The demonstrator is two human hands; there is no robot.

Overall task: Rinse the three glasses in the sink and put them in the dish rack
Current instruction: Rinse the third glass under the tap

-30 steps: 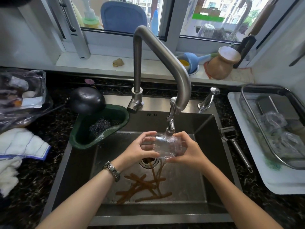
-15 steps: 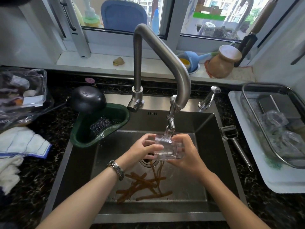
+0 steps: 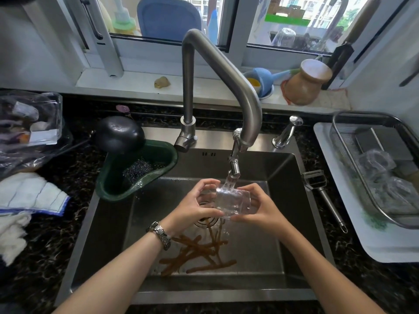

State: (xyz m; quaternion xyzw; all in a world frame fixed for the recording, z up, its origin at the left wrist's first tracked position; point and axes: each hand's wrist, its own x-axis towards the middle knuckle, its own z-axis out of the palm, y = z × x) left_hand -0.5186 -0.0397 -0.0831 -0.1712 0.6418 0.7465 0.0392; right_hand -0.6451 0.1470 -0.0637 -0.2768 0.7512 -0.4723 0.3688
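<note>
A clear glass lies on its side under the running faucet, above the sink. My left hand grips its left end and my right hand holds its right end. Water streams onto the glass and falls toward the drain. Two other clear glasses lie in the metal dish rack at the right, on a white tray.
Brown strips lie on the sink floor near the drain. A green corner basket with a scourer hangs at the sink's back left. A peeler lies on the right counter, cloths on the left.
The glass has stayed under the stream while my hands turned it slightly; both hands keep hold of it.
</note>
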